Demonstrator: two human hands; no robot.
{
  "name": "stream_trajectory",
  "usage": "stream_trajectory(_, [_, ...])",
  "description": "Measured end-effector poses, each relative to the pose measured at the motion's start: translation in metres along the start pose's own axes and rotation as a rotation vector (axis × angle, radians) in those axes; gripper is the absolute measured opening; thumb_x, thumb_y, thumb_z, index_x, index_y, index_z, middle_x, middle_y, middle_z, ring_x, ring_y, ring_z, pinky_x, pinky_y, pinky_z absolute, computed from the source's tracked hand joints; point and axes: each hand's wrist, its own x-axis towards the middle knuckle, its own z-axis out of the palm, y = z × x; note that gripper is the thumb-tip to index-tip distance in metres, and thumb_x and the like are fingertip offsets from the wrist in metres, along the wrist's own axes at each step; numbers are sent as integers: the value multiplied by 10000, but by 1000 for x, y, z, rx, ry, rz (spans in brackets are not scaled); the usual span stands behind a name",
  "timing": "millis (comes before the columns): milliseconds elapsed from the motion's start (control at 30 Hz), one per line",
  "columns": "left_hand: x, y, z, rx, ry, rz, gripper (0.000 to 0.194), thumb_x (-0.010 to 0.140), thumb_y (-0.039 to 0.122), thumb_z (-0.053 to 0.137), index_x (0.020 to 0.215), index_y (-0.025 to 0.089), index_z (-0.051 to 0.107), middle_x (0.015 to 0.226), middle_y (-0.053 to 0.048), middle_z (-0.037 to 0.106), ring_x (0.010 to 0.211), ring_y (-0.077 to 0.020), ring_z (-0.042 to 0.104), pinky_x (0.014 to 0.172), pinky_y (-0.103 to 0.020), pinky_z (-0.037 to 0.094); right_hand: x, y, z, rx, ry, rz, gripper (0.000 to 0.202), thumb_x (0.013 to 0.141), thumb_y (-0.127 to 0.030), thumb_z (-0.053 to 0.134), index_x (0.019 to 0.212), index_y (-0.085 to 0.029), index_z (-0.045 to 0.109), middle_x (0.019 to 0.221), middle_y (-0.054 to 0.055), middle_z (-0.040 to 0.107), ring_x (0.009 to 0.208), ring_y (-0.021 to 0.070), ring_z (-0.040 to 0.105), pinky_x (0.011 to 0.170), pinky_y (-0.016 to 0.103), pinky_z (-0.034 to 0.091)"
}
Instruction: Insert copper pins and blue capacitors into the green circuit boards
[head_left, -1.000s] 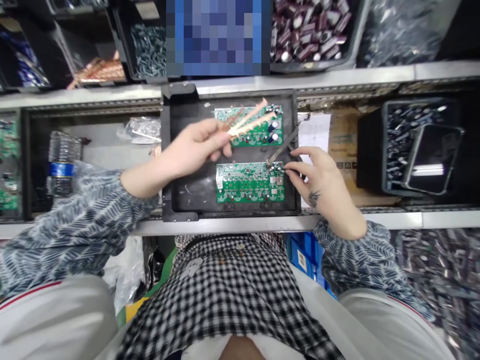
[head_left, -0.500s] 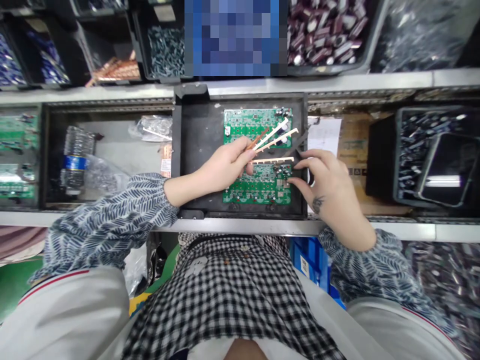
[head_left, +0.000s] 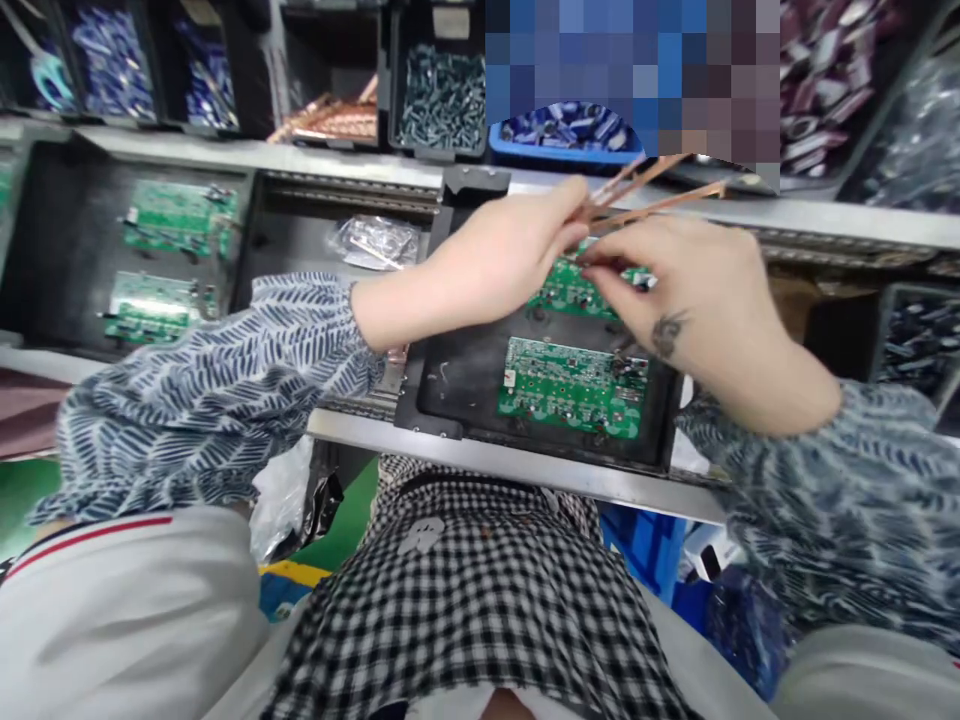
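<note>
My left hand (head_left: 510,245) is closed around several thin copper-coloured strips (head_left: 660,207), which fan out up and to the right. Close beside its fingertips, my right hand (head_left: 694,285) has thumb and fingertips pinched together; whatever is between them is too small to make out. Both hands hover over the far green circuit board (head_left: 562,293) and cover much of it. A second green circuit board (head_left: 574,385) lies nearer to me in the same black tray (head_left: 457,375).
Another black tray (head_left: 64,270) with two green boards stands at the left. A clear plastic bag (head_left: 375,242) lies between the trays. Along the back are a bin of dark screws (head_left: 442,100), a bin of copper strips (head_left: 345,120) and a blue bin (head_left: 562,153) of blue parts.
The view has shifted, and the tray slants now. Both hands have moved from the near board to above the far one, and my right hand has come close to my left with its fingertips together.
</note>
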Motion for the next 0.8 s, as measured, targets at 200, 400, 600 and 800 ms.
stream_trajectory(200, [25, -30, 6, -421, -26, -244, 166, 1057, 151, 440, 972, 182, 579, 902, -26, 709, 785, -146, 694, 725, -233, 493, 19, 21, 24, 141, -59, 23, 190, 976, -323, 560, 1029, -285, 737, 1060, 12, 761, 998, 245, 705, 906, 423, 547])
stream_trajectory(400, [34, -41, -7, -598, -39, -360, 201, 1057, 151, 465, 888, 167, 574, 794, -19, 696, 717, -115, 684, 660, -200, 470, 6, 49, 23, -53, -188, 46, 268, 1007, -337, 518, 1036, -231, 763, 1068, 109, 758, 956, 288, 686, 822, 451, 522])
stream_trajectory(600, [22, -39, -5, -604, 6, -279, 283, 1076, 204, 474, 798, 184, 525, 758, -12, 665, 618, -92, 587, 603, -231, 430, 2, 62, 40, -192, -179, -10, 310, 1030, -332, 474, 1035, -223, 765, 987, 120, 756, 859, 284, 670, 688, 421, 479])
stream_trajectory(800, [11, -35, 0, -582, 54, -330, 181, 1080, 195, 455, 977, 170, 602, 851, -15, 703, 739, -101, 661, 618, -196, 443, 5, 65, 43, -160, -211, -40, 231, 1001, -272, 508, 984, -258, 738, 947, 96, 733, 857, 279, 648, 724, 438, 487])
